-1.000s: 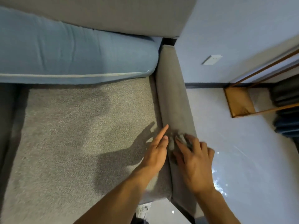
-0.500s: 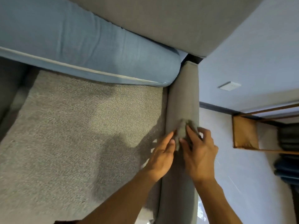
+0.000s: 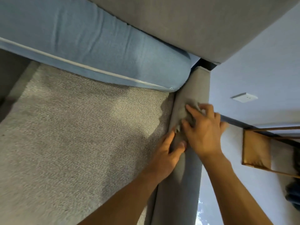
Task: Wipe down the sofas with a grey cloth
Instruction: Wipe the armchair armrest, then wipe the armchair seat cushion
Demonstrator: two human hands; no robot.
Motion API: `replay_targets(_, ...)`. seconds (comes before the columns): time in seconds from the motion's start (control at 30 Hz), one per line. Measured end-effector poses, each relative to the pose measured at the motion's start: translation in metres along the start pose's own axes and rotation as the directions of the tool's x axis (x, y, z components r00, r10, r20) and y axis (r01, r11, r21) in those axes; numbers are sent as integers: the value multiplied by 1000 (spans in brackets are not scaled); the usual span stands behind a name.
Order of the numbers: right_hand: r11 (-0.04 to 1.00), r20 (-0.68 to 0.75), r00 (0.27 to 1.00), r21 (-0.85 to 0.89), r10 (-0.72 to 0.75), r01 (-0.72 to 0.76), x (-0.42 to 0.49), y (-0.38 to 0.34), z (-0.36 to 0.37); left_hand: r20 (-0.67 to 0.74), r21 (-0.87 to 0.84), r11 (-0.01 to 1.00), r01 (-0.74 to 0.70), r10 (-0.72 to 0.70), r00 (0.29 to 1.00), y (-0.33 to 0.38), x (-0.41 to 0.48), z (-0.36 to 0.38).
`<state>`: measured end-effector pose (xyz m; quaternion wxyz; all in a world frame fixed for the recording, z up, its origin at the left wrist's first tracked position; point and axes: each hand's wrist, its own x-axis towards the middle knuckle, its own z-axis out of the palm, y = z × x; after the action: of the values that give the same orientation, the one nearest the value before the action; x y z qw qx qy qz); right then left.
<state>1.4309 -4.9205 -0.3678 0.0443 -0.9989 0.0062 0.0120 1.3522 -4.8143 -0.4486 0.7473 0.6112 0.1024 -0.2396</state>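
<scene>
The grey cloth (image 3: pixel 186 109) lies bunched on top of the sofa's narrow grey armrest (image 3: pixel 177 184), nearly the same colour as it. My right hand (image 3: pixel 203 132) is on the cloth, which is gathered between its thumb and index finger; the other fingers are blurred. Just below it, my left hand (image 3: pixel 165 153) is at the armrest's inner edge. Its thumb is on top and its fingers are down the side. It pinches a fold of grey fabric that looks like the cloth's near end.
The grey textured seat cushion (image 3: pixel 81 135) fills the left. A blue back cushion (image 3: pixel 97 51) leans on the grey backrest (image 3: pixel 194 21). Right of the armrest are the pale floor, a wall socket (image 3: pixel 245 97) and a wooden-framed rack (image 3: pixel 256 150).
Both hands have slid with the cloth along the armrest toward the backrest. My left hand went from straight fingers beside the cloth to a pinch at the armrest's inner edge.
</scene>
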Motion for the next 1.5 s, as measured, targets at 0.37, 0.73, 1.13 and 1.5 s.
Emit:
replay_targets(0.37,971,76,992,-210,-97,111,23,-12,3,-65,164,983,80,-70,995,1,-12,0)
replay_targets(0.73,983,183,970,-54,-162,175,-121,-7,-17,65,202,967,155,-171,983,-29,-107,-11)
replay_targets(1.13,790,82,984,587,161,-178,-175,-96,31,-36,907,417,-61,219,975,-6,-63,-108)
replay_targets(1.5,800,35,953,535,301,-272,-66,-126,115,-40,998,58,28,209,977,16,50,-177)
